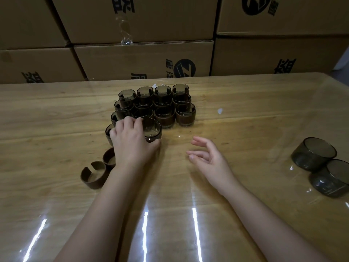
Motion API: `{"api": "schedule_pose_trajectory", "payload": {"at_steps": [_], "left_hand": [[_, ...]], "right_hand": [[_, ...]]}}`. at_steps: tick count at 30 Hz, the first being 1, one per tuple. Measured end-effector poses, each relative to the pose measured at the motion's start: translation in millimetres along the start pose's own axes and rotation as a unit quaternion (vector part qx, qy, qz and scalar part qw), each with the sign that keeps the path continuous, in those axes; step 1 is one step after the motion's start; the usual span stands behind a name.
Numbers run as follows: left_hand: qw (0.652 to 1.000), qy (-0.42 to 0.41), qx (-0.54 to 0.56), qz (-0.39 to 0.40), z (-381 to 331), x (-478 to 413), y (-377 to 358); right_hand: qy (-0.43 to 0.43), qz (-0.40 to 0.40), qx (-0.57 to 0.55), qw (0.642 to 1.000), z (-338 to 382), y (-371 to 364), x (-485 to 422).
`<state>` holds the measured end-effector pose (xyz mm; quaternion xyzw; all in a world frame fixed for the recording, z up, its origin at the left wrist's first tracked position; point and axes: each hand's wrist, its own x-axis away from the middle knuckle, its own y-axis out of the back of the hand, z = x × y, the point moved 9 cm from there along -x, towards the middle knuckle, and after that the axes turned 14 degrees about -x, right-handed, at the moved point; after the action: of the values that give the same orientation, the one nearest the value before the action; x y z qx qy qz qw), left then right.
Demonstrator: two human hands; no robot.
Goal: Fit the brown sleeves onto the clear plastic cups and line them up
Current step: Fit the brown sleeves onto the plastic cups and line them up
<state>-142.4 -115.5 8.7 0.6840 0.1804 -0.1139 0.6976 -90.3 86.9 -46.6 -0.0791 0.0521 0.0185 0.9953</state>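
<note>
Nearby, two loose brown sleeves (95,175) and two bare cups (321,167) wait on the counter (245,114), so work remains. Further, the right hand (204,156) hovers relaxed and empty, while the left hand (132,140) holds a sleeved cup (153,130) beside the finished rows (162,104).

Dim, warm light leaves the cluster of cups (151,106) murky and dark. Nearer the camera than the cups, white streaks of glare run across the glossy table (245,114). Beyond them, wide-angle distortion bends the stacked cardboard boxes (143,59).
</note>
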Motion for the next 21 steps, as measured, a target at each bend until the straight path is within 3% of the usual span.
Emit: {"api": "schedule_pose_trajectory", "payload": {"at_steps": [21], "left_hand": [[0.994, -0.017, -0.102, -0.029, 6, 2, -10]], "right_hand": [[0.000, -0.012, 0.006, 1.000, -5, 4, -3]]}}
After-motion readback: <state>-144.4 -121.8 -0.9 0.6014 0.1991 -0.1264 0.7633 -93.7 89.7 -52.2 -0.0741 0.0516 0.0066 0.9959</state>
